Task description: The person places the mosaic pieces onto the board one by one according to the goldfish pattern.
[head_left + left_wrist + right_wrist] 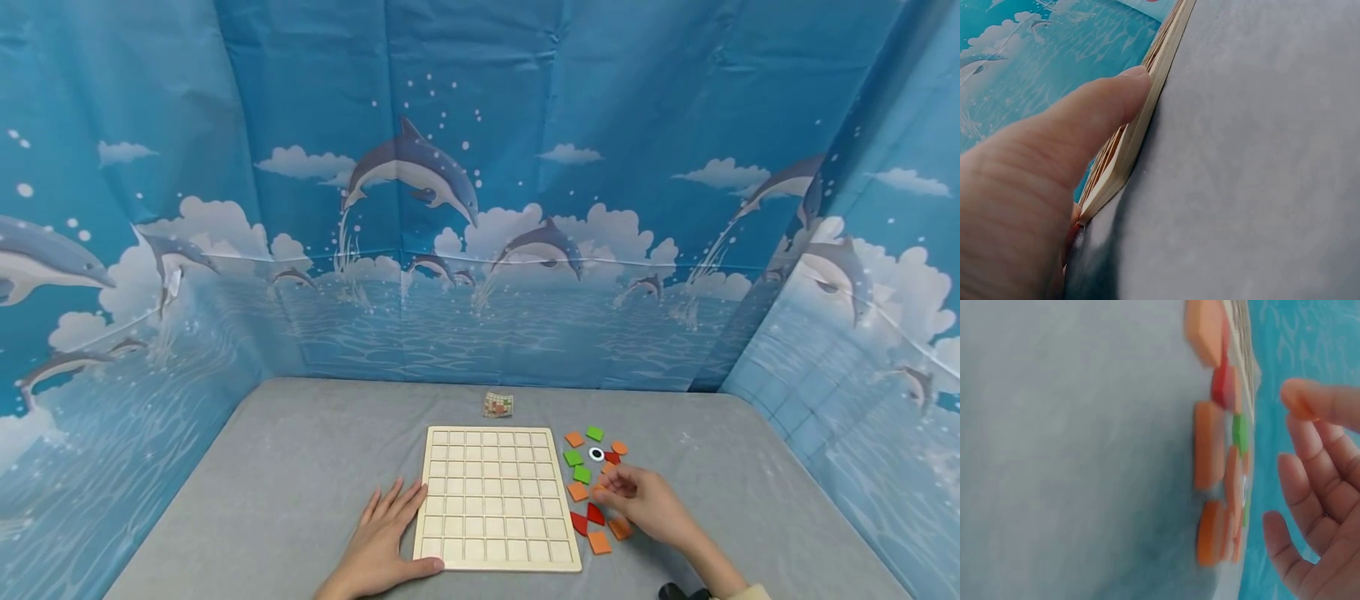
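A pale wooden grid board [495,481] lies on the grey table. My left hand [384,533] rests at its left side, fingers straight and spread, with the thumb over the near left corner; in the left wrist view the thumb [1100,103] lies on the board's rim. To the right of the board my right hand [641,500] is above the scattered pieces. Its thumb and forefinger pinch a small orange piece [1300,403], mostly hidden by the fingertips, while the other fingers are loosely bent. Around it lie orange squares [599,543], green squares [573,457] and red pieces [596,513].
A round white-and-black eye piece [596,454] and an orange disc [619,447] lie among the far pieces. Behind the board is a small printed card [498,405]. A black object [672,592] shows at the near edge. A dolphin-print curtain [480,317] surrounds the table.
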### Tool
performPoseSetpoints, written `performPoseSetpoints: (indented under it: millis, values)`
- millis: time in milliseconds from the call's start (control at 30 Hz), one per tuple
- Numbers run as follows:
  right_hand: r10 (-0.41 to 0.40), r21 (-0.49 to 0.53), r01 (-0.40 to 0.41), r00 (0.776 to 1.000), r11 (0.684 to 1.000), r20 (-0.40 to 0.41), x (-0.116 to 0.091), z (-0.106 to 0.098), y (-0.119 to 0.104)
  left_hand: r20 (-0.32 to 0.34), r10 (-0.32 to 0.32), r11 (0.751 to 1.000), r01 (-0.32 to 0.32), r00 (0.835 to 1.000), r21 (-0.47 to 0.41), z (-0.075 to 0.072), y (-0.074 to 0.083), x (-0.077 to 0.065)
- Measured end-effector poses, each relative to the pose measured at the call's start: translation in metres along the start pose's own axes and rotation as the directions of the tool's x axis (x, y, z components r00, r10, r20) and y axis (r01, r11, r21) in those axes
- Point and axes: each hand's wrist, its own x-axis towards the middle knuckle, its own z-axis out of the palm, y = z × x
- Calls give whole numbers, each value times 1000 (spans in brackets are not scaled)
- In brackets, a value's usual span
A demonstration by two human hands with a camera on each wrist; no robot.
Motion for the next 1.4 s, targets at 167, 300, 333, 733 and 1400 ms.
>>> performPoseSetpoints:
  millis: [167, 300, 333, 733, 1400]
  values:
    - [-58, 79, 55, 997, 995, 42, 0, 0, -7, 0, 1, 1000, -1, 1000, -6, 0, 1, 0]
    - [-86, 106, 79, 995, 991, 55, 0, 3, -12, 7, -3, 1000, 3, 1000, -1, 0, 1, 0]
    - [-95, 107, 88, 994, 990, 56, 0, 4, -14, 10, -7, 1000, 7, 1000, 0, 0, 1, 1]
    - [-209, 234, 173, 967, 957, 142, 12, 17, -28, 11, -9, 1000, 10, 1000, -16, 1, 1, 0]
    - [-319, 216, 285, 937, 934, 144, 31, 49, -58, 13, -2, 1000, 2, 1000, -9, 0, 0, 0]
